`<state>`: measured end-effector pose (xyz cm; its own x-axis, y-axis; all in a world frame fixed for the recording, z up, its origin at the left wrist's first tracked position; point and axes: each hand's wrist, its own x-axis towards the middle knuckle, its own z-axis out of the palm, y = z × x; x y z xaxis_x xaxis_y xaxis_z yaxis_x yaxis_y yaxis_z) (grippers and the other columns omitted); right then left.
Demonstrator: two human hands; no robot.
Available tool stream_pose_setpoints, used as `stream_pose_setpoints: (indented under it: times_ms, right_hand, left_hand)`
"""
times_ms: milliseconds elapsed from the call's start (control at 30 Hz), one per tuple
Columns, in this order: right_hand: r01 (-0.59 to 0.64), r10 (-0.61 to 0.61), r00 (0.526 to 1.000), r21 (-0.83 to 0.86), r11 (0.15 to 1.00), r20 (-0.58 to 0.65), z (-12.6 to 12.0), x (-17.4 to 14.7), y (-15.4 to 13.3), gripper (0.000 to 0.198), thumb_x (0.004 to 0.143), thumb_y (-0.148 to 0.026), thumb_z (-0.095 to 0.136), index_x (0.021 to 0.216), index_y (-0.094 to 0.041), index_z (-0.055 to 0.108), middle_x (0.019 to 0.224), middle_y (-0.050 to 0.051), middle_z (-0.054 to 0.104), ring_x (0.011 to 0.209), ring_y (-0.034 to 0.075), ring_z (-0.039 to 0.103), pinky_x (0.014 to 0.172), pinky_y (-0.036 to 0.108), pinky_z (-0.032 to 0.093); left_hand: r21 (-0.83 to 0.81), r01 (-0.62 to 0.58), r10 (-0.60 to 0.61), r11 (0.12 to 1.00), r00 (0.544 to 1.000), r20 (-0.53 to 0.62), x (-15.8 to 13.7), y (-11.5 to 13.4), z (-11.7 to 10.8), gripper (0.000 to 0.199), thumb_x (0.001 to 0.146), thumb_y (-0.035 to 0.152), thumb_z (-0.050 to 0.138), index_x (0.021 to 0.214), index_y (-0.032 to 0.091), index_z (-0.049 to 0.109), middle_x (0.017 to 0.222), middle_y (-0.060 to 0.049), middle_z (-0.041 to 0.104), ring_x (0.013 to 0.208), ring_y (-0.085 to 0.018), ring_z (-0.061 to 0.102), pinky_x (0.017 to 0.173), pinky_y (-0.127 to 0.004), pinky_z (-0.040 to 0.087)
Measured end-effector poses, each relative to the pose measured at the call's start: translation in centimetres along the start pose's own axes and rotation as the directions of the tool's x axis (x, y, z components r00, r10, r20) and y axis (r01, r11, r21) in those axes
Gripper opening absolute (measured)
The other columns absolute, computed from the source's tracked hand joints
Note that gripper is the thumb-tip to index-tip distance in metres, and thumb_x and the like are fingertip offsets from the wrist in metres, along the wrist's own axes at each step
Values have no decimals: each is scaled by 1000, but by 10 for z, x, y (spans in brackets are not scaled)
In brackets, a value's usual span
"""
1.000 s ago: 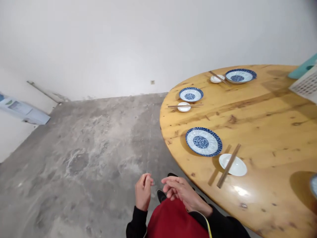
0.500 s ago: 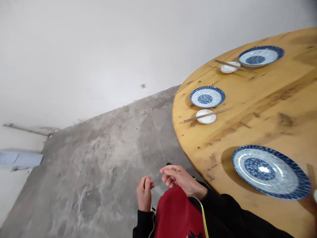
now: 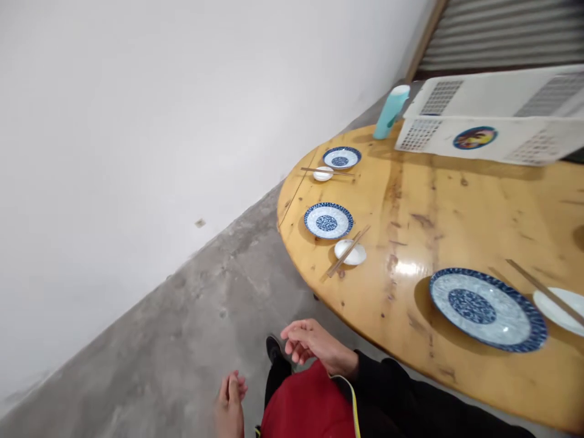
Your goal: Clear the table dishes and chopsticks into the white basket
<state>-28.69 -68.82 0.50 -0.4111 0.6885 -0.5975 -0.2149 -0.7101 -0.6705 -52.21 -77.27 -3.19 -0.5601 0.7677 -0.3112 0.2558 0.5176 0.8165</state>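
Observation:
My right hand [image 3: 314, 344] hovers in front of my red apron, near the table's edge, its fingers loosely bent and apart with nothing in them. Lower and to the left, my left hand [image 3: 230, 401] hangs over the floor, half curled and seemingly holding nothing. Closest to my right hand on the wooden table [image 3: 387, 304] are a blue-and-white plate [image 3: 488, 310], a white saucer [image 3: 349, 252] with chopsticks [image 3: 340, 261] across it, and another patterned plate [image 3: 328, 220]. A third plate [image 3: 342, 157] sits farther back beside a small saucer [image 3: 323, 174], also crossed by chopsticks.
White plastic baskets [image 3: 506, 137] stand at the table's far side, with a turquoise bottle [image 3: 391, 112] to their left. At right, a white dish [image 3: 563, 307] carries chopsticks. A white wall [image 3: 137, 121] meets the concrete floor [image 3: 173, 359] on the left.
My view has swung to the right, bringing the baskets and turquoise bottle into sight. Both hands appear lower and farther left, still in much the same loose pose.

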Motion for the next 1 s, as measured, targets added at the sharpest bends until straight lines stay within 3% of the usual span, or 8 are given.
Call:
stream_pose_setpoints:
  times_ms: [167,267,333,533,800,1000]
  right_hand:
    - [132,-103,978,157,979,-184,45,38,-21,30,64,-41,70,79,-16,64,64,2,68,50,10,57,50,21,40]
    - [152,-95,959,205,967,-266,59,54,-32,31,63,-42,70,79,-16,64,64,3,68,50,11,58,50,22,41]
    - [179,-96,939,232,956,-329,59,65,-40,33,64,-43,71,81,-16,66,65,3,68,51,11,59,50,23,42]
    - [292,-119,881,328,899,-457,25,115,-82,38,62,-45,77,84,-16,67,67,3,67,52,10,59,50,21,43]
    - [469,-211,818,410,782,-535,-29,169,-174,39,64,-48,78,84,-16,68,70,3,67,54,11,58,52,22,42]
    - [587,-191,708,417,694,-680,-65,172,-210,45,63,-55,83,84,-16,71,72,4,68,57,12,59,54,23,44]
  left_hand:
    - [9,-176,174,984,982,75,124,59,-9,64,74,78,56,84,17,69,73,-7,72,64,-21,68,69,-37,59]
    - [-26,-248,247,968,937,246,181,97,13,63,75,76,57,89,16,70,75,-7,72,66,-20,68,70,-35,58]
    - [-56,-302,300,952,879,370,211,124,38,61,75,74,58,90,15,71,76,-8,72,67,-20,68,70,-34,57]
    - [-179,-471,484,864,678,552,270,210,136,45,82,58,58,89,16,71,79,-7,72,67,-17,68,69,-29,56]
    - [-176,-534,500,827,556,664,326,319,231,41,80,54,62,87,15,72,76,-7,72,64,-16,68,65,-27,56]
    - [-188,-610,524,770,435,733,361,399,317,35,83,45,58,88,14,73,79,-7,73,66,-14,68,65,-24,54]
